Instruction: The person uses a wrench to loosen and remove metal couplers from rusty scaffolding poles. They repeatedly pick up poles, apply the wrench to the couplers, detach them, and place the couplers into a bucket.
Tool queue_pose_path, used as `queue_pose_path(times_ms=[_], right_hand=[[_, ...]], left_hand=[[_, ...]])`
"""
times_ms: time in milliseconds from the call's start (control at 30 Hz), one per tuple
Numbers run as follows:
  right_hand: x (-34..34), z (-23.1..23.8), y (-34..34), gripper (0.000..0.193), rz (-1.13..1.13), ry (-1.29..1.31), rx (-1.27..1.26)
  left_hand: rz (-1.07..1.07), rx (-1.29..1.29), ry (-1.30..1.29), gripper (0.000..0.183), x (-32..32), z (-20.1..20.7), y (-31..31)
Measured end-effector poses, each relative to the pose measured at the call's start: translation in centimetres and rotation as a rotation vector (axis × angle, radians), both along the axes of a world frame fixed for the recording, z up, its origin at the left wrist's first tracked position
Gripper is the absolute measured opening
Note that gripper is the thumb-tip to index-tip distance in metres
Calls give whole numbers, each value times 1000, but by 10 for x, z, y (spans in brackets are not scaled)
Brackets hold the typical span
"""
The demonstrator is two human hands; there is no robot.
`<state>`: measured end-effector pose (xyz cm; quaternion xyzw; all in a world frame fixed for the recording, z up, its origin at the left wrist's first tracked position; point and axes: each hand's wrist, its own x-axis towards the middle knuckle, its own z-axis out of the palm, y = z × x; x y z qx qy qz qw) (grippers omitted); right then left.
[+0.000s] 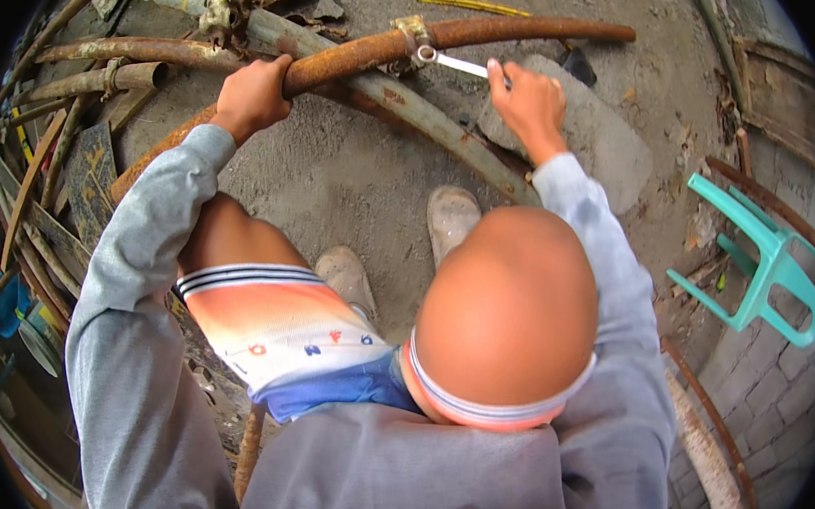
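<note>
A long rusty pipe point(347, 60) slants from the lower left up to the upper right in front of me. My left hand point(253, 96) is wrapped round it near its middle. Further along, a metal clamp point(411, 34) sits round the pipe. The ring end of a silver wrench point(458, 63) is at the clamp's bolt. My right hand point(529, 105) grips the wrench's other end, fingers closed. Beneath the rusty pipe crosses a grey pipe point(419, 120), which bears another clamp point(223, 19) at the upper left.
More rusty pipes point(139, 51) and scrap are piled at the left. A flat stone slab point(597, 140) lies beneath my right hand. A yellow folding rule point(473, 4) rests on the ground at the far side. A green plastic stool point(765, 262) lies tipped over at the right.
</note>
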<state>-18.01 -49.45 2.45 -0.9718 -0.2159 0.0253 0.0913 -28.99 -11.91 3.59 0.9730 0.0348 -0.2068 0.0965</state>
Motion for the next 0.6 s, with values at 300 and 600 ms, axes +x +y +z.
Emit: queue_pose_path(times_ms=[300,600], right_hand=[[39,-27,3,34,131,-286,123],[-8,-28,-1,32,23,-202,192]], left_hand=[[92,-25,20,45,-4,1,-6],[2,-8,73,48,-7,4,4]])
